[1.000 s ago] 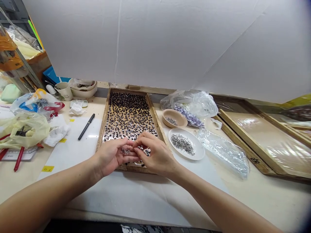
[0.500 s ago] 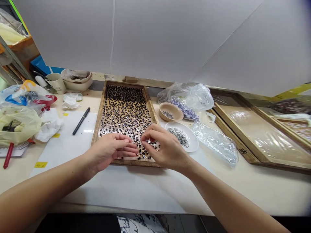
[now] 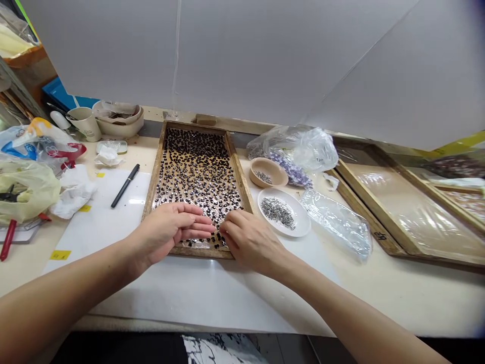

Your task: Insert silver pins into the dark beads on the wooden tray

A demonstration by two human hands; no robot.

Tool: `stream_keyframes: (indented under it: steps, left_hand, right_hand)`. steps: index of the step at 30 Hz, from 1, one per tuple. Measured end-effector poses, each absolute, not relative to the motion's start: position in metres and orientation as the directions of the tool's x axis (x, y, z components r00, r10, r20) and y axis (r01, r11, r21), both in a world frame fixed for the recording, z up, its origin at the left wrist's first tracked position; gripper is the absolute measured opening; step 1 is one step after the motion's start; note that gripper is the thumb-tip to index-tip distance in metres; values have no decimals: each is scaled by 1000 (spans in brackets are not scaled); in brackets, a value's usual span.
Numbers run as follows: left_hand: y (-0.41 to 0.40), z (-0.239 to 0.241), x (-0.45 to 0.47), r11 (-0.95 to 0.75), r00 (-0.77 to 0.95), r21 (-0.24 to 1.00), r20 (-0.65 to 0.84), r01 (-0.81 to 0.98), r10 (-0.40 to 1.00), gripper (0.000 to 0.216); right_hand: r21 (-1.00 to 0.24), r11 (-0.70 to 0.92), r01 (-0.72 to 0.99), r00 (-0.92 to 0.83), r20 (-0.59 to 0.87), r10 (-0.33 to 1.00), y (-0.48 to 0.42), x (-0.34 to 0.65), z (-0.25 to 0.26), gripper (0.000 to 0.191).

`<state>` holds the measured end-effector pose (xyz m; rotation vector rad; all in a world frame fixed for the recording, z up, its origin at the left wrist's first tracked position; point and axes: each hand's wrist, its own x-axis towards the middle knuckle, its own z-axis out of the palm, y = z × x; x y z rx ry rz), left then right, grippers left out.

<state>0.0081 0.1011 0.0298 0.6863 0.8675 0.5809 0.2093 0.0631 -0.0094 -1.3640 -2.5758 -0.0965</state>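
Holding left hand [image 3: 166,230] flat, fingers straight, over the near end of tray [image 3: 200,252], with right hand [image 3: 253,240] curled at the near-right corner; cannot tell whether pinching anything. Facing the long axis end-on, stretching away, with plate [image 3: 301,217] nearer the right hand.

Wooden tray [image 3: 200,252], glossy black pieces [image 3: 195,144] strewn inside

Left hand [image 3: 170,232] lying open, palm facing up and inward, fingers [image 3: 197,234] reaching straight toward right hand [image 3: 253,242], thumb [image 3: 185,219] resting above palm. Right hand arching palm-down, fingers curling under, tips bunching just beside left fingertips, partly hiding. Left forearm [image 3: 87,283] and right forearm [image 3: 337,306] slanting inward from below, both showing bare, converging toward hands.
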Motion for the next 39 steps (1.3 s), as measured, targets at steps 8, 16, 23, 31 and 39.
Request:
stream_keyframes:
  steps: [8,16,23,31,39]
  left_hand:
    - [102,29,9,639,530,749,-476,-174,702,11]
    - [101,28,9,639,526,751,-481,-166,702,12]
    - [101,28,9,644,519,747,-491,-162,700,12]
    - [101,27,10,674,513,713,-513,-193,689,12]
    - [103,28,8,735,563,608,-510,-299,651,32]
  right_hand:
    - [-10,572,820,-562,169,809,64,208,-7,19]
    - [26,554,832,-553,109,826,65,207,-4,16]
    - [37,556,830,-556,115,823,66,205,-5,16]
    - [-97,525,845,-499,208,841,62,211,9,17]
    - [-454,518,726,-319,444,837,67,187,29,15]
